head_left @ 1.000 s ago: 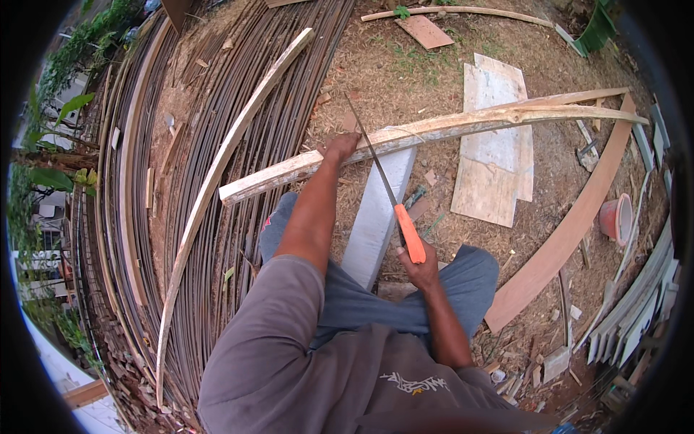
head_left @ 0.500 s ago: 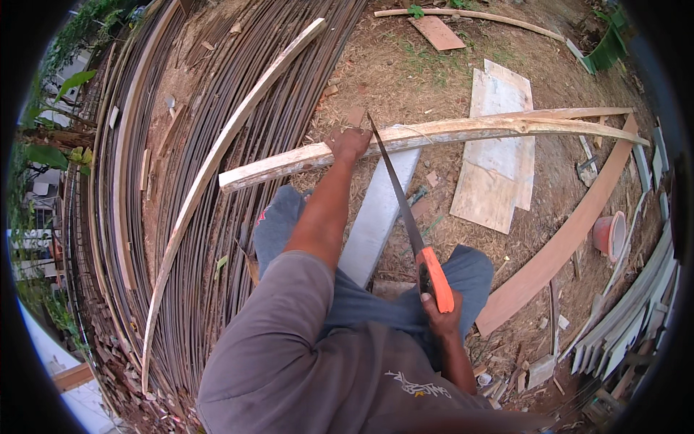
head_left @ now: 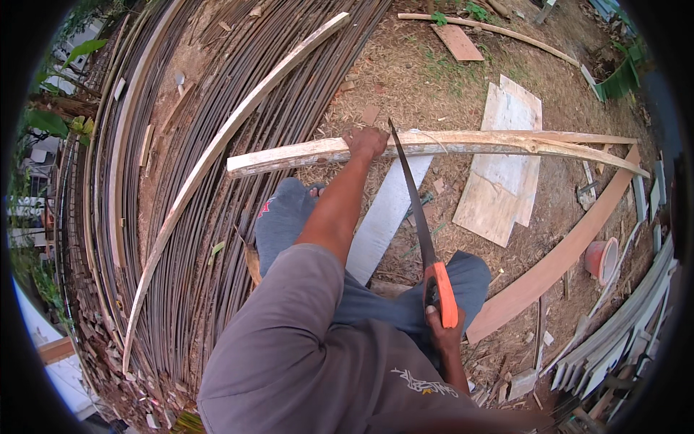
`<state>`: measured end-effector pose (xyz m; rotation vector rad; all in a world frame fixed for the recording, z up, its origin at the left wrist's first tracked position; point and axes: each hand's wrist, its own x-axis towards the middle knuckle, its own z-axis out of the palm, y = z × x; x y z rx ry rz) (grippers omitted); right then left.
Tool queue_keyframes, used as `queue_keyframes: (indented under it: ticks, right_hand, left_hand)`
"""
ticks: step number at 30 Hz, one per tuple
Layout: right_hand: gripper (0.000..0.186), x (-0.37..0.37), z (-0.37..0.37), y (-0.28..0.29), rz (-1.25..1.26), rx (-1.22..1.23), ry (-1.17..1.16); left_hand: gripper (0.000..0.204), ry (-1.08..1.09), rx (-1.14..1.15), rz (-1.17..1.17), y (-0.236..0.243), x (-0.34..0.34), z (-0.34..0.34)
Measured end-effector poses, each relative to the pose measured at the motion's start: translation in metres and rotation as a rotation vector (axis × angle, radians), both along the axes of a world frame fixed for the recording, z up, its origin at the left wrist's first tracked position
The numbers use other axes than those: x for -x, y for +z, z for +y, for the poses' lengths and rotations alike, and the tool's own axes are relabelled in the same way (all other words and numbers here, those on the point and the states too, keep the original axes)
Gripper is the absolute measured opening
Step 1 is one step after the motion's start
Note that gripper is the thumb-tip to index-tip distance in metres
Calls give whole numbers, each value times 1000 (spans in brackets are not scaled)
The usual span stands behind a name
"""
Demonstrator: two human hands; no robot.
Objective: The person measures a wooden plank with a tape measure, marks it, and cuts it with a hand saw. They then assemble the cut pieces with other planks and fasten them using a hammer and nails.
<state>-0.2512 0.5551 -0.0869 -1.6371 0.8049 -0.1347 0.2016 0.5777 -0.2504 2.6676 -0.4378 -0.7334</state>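
A long pale wooden beam [head_left: 289, 155] runs crosswise in front of my knees. My left hand [head_left: 366, 142] is closed over its top, fingers curled past the far edge. In my right hand [head_left: 445, 331], by my right knee, is the orange and black handle of a handsaw [head_left: 414, 195]. The dark blade lies across the beam just right of my left hand, its tip sticking out beyond the far side. Whether the teeth have cut into the wood cannot be made out. Below the beam, a smooth grey board [head_left: 387, 213] slants between my legs.
Many thin rods [head_left: 238, 181] lie bundled on the left, with a curved-looking pale strip [head_left: 210, 155] across them. Weathered plywood [head_left: 488, 195] lies under the beam's right part. A brown plank [head_left: 553, 267], a reddish bucket [head_left: 600, 260] and stacked grey strips [head_left: 622, 325] are on the right.
The saw has been drawn back slightly toward me, so less of its tip shows beyond the beam. My left hand keeps its hold. The whole view has shifted a little.
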Motion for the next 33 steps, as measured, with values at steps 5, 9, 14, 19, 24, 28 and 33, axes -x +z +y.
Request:
queue_keyframes:
  ticks: [5,9,14,19,24,28,33]
  right_hand:
    - [22,-64,-10,-13,48,-51,13]
    - [31,-206,-34,-69,-108,101,32]
    - [24,-105,-21,-46,-30,-177,-60]
    - [19,23,11,17,56,15,2]
    - [23,-175,-21,-52,-47,-18,2]
    - [29,-252,-42,-98,-40,-34,0]
    - [15,-54,-7,-32,-20,63,82]
  left_hand:
    - [72,-213,63,-7,1,-7,31]
    - [88,-498,-105,-211,17,-11,62]
    - [83,-498,-109,-260,17,-14,75]
    - [78,-510,-85,-220,4,-19,72]
    - [71,-507,-71,-299,3,-16,73]
    - [64,-494,-25,-310,8,-15,76]
    - [68,-512,-56,-277,5,-20,75]
